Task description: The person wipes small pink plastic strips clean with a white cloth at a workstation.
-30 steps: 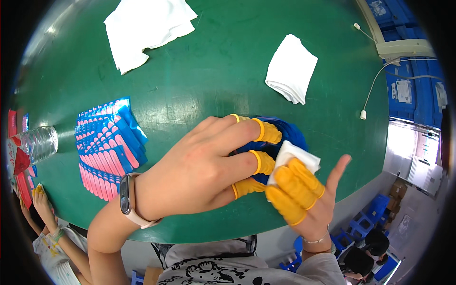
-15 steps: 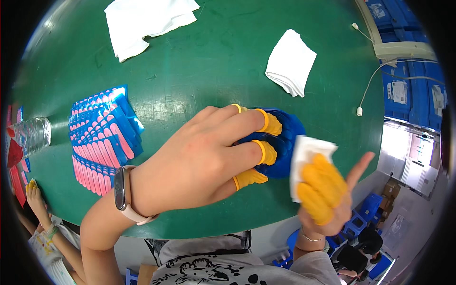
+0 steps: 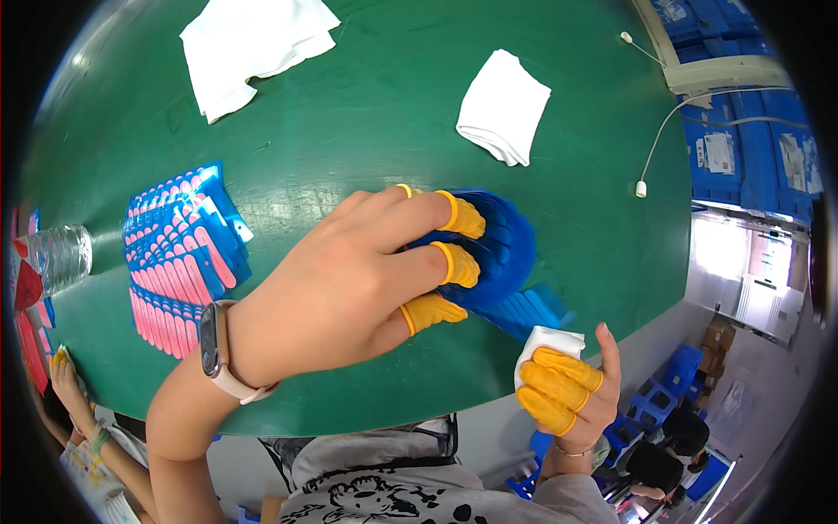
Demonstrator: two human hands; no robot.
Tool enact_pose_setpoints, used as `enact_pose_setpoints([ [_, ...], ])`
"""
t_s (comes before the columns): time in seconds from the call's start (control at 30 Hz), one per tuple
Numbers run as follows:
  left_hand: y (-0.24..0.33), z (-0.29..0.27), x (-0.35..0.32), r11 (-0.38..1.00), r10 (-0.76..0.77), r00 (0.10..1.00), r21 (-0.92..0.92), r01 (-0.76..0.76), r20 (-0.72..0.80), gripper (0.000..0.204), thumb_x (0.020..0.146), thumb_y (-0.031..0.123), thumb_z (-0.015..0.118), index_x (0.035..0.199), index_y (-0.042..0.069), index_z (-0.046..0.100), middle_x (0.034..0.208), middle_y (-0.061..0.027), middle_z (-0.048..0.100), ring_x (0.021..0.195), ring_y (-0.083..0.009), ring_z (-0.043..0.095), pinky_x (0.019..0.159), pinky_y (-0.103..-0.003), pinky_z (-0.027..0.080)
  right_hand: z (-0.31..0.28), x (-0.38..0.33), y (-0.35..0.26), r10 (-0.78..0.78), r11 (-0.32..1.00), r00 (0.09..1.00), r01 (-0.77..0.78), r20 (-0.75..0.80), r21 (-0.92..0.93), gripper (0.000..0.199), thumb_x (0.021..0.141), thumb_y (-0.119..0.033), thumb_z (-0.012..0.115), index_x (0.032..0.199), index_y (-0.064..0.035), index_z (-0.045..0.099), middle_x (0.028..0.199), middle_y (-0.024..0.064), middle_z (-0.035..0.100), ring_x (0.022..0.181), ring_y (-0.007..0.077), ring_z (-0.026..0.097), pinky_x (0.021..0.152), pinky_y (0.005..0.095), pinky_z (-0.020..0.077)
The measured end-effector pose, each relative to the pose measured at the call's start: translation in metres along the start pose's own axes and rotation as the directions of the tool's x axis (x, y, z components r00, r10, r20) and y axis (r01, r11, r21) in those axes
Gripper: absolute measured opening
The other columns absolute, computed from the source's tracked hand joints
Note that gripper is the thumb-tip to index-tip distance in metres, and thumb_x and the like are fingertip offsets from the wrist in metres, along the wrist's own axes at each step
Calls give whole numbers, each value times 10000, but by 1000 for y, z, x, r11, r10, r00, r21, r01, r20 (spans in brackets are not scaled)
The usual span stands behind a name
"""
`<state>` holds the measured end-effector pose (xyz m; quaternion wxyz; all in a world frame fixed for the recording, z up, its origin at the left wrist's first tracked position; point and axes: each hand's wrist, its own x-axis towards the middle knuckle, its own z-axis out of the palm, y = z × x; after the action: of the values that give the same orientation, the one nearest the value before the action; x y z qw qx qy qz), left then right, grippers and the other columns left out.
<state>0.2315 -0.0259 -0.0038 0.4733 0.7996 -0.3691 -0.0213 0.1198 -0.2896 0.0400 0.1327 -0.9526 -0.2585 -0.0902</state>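
Observation:
My left hand (image 3: 349, 275), with yellow finger cots on its fingertips and a pale wristband, presses down on a fanned stack of blue packets (image 3: 502, 262) on the green table (image 3: 349, 131). My right hand (image 3: 567, 389), also in yellow finger cots, is off the table's near edge and closed around a small folded white cloth (image 3: 546, 342). The right hand sits just below and to the right of the blue stack, apart from it.
A fanned pile of pink-and-blue packets (image 3: 179, 253) lies at the left. Two white cloths lie farther back, a large one (image 3: 253, 44) and a folded one (image 3: 504, 105). A clear plastic bottle (image 3: 57, 253) lies at the left edge. A white cable (image 3: 663, 140) runs at the right. Another person's hand (image 3: 65, 375) shows at lower left.
My right hand with the white cloth has drawn away from the blue stack, down and to the right, off the table edge. The left hand stays pressed on the stack.

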Motion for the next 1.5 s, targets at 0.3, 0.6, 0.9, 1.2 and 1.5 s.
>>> enact_pose_setpoints([
  [0.3,2,3,-1,1000,1,1000,-8,-1,17,326,747,172,810,1011,58,656,1134,-152,608,993,-345,599,842,-419,482,14,34,-9,109,977,939,-42,-326,207,123,775,-118,686,696,-85,599,810,55,700,786,309,707,1079,697,338],
  [0.6,0,6,-4,999,9,1000,40,-9,-4,323,753,178,787,1022,61,650,1102,-111,609,935,-333,586,797,-403,474,27,58,-1,-76,994,995,81,-69,79,173,770,-16,686,845,-170,707,972,-8,730,965,227,713,1125,710,247],
  [0.9,6,8,-2,999,15,1000,49,-15,-10,292,746,177,795,977,65,653,1079,-103,603,870,-310,565,764,-389,472,10,-5,5,-13,999,1000,12,-22,-33,151,852,-144,653,784,-277,670,905,-114,717,870,140,704,1124,732,229],
  [1.2,0,5,0,999,-17,999,-36,18,44,341,732,185,824,1002,67,653,1156,-151,577,1025,-350,562,867,-406,466,11,-18,7,215,945,930,-122,-297,304,315,915,-252,536,807,31,622,843,94,698,718,242,673,1089,473,429],
  [1.5,22,-5,7,981,-36,995,195,17,93,359,713,106,815,1030,62,650,1274,-198,518,1252,-449,456,1003,-499,407,40,14,-11,2,616,988,119,-152,779,239,763,-22,683,965,-132,748,1058,13,719,980,218,686,1000,516,506],
])
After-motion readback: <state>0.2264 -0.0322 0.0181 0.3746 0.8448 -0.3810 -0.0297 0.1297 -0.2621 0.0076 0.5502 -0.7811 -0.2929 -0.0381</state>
